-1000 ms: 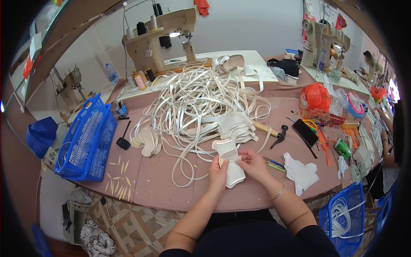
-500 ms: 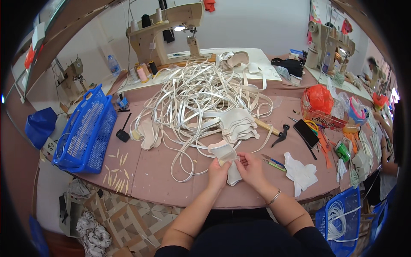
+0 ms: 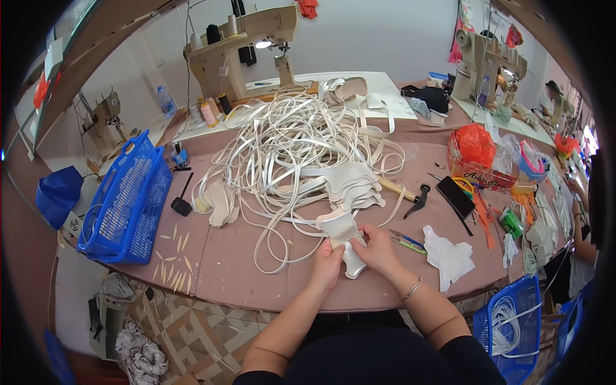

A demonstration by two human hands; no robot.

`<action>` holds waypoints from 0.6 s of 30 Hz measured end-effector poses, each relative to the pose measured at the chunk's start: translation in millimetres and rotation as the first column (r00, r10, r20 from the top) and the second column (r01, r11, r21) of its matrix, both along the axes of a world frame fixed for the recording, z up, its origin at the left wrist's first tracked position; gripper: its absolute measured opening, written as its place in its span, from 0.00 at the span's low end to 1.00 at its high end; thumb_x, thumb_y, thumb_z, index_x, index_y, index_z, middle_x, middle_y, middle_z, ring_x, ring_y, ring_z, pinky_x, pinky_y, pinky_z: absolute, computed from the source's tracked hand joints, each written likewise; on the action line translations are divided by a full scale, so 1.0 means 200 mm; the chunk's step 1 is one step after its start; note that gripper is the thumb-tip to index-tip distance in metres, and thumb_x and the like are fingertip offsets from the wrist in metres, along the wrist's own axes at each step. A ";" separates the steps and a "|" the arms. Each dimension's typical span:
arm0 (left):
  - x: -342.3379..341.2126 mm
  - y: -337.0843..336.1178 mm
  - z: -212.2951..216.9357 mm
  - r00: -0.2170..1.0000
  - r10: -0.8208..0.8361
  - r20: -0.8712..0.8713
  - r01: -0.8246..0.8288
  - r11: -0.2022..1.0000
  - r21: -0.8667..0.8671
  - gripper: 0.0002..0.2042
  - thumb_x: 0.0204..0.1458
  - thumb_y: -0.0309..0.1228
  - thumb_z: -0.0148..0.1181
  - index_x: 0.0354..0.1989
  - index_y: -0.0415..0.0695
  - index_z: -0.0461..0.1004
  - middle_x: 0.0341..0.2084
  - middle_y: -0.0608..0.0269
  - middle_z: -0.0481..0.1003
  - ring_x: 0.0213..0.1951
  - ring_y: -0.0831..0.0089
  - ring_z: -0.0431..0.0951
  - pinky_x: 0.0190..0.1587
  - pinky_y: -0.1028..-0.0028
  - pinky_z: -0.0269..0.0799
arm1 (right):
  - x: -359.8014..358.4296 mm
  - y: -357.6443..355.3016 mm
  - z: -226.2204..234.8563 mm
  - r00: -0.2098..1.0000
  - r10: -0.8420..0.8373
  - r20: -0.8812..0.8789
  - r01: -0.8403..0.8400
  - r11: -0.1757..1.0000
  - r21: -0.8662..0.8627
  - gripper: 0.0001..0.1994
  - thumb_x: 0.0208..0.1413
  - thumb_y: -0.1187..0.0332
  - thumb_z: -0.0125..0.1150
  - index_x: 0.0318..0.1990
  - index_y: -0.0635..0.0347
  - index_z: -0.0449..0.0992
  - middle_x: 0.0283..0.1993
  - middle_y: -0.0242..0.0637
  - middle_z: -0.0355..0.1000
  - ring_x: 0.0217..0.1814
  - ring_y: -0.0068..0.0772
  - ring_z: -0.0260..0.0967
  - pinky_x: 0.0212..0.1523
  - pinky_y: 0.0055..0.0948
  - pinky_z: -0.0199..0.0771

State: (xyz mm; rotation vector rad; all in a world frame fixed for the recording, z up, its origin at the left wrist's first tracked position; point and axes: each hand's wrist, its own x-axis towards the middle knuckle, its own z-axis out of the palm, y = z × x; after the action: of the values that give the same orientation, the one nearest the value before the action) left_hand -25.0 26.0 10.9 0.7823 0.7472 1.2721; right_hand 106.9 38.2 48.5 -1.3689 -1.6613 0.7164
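Note:
My left hand (image 3: 326,264) and my right hand (image 3: 378,252) meet at the near middle of the table, both closed on a cream, leather-like cut piece (image 3: 339,226). Its wider upper part sticks out beyond my fingers. Below, between my hands, a pale curved part (image 3: 354,264) shows; whether it belongs to the same piece I cannot tell. Just beyond lies a fanned stack of similar cream pieces (image 3: 354,186). Behind and left of that stack spreads a big tangle of white and cream strips (image 3: 289,141).
Right of my hands are thread snips (image 3: 409,241), a white scrap (image 3: 448,258), a hammer (image 3: 418,202) and a phone (image 3: 455,197). A blue basket (image 3: 131,199) stands left, near scattered slivers (image 3: 174,273). Sewing machines (image 3: 240,51) stand behind. A co-worker's arm (image 3: 582,224) shows far right.
My right hand's fingers have shifted on the cream piece, and more of the pale part below shows. The whole view has slid slightly.

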 end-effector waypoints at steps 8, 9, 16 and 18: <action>0.02 0.00 -0.04 0.979 0.079 -0.189 -0.061 0.994 0.096 0.16 0.53 0.18 0.42 0.51 0.36 0.62 0.45 0.58 0.69 0.47 0.74 0.70 0.50 0.75 0.64 | 0.03 0.03 -0.02 0.999 0.038 0.030 -0.036 0.998 -0.048 0.14 0.39 0.67 0.64 0.35 0.62 0.74 0.19 0.36 0.67 0.19 0.28 0.63 0.22 0.27 0.64; 0.03 0.00 -0.03 0.981 0.079 -0.180 -0.065 0.994 0.084 0.16 0.52 0.18 0.42 0.51 0.36 0.62 0.46 0.58 0.69 0.47 0.74 0.69 0.50 0.75 0.64 | 0.03 0.03 -0.02 0.999 0.049 0.004 -0.049 0.997 -0.067 0.14 0.39 0.67 0.64 0.35 0.62 0.74 0.19 0.36 0.67 0.19 0.27 0.63 0.22 0.27 0.64; 0.03 -0.01 -0.02 0.960 0.083 -0.267 -0.061 0.994 0.092 0.17 0.52 0.18 0.42 0.52 0.35 0.61 0.47 0.57 0.68 0.48 0.73 0.69 0.51 0.75 0.63 | 0.03 0.02 0.00 1.000 0.025 0.003 -0.025 0.994 -0.107 0.13 0.38 0.67 0.64 0.33 0.63 0.73 0.19 0.37 0.68 0.19 0.27 0.64 0.22 0.27 0.66; 0.04 -0.02 -0.03 0.949 0.100 -0.298 -0.067 0.991 0.118 0.16 0.53 0.19 0.44 0.52 0.35 0.61 0.46 0.58 0.69 0.48 0.73 0.69 0.51 0.75 0.63 | 0.02 0.03 -0.02 1.000 0.009 0.012 -0.008 0.996 -0.090 0.12 0.38 0.67 0.64 0.31 0.63 0.72 0.19 0.38 0.68 0.20 0.28 0.65 0.23 0.27 0.67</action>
State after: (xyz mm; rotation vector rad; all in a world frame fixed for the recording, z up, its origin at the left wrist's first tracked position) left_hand -16.9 22.1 5.2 1.0584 0.9734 1.2905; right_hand 111.6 43.3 44.6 -1.4319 -1.6633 0.7975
